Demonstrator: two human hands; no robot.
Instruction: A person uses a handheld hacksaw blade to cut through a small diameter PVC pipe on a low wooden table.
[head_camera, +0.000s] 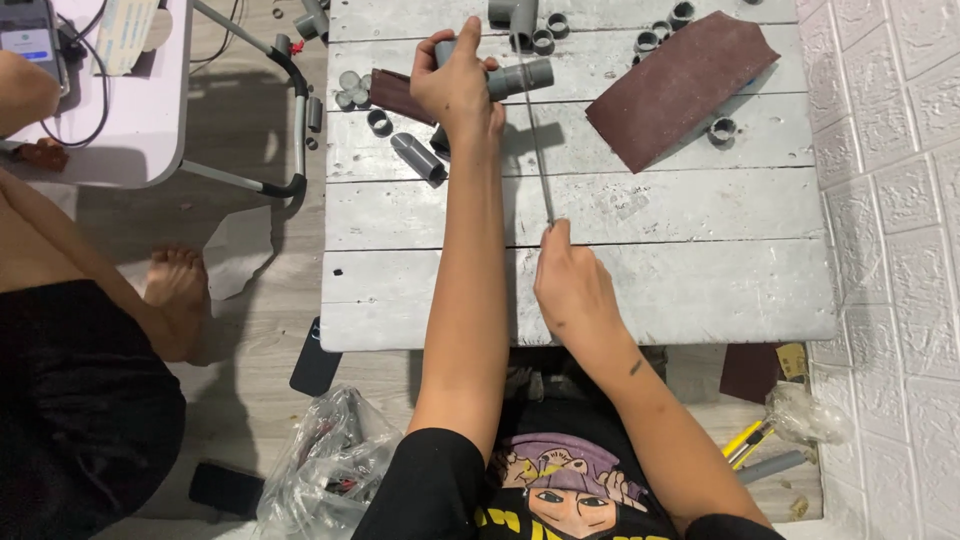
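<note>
White plank desk (700, 290) is bare around the right hand (572, 290), which pinches one thin rod (537, 150). One grey pipe fitting (520, 77) is gripped by the left hand (458, 85); one brown sandpaper sheet (680, 85) lies right of it.

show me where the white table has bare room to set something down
Free: the near planks of the table right of the right hand, and the strip under the sandpaper sheet. Crowded: the far edge, with pipe fittings around the left hand.

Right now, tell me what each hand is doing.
Left hand: closed around a grey pipe fitting.
Right hand: closed on the near end of a thin metal rod.
</note>
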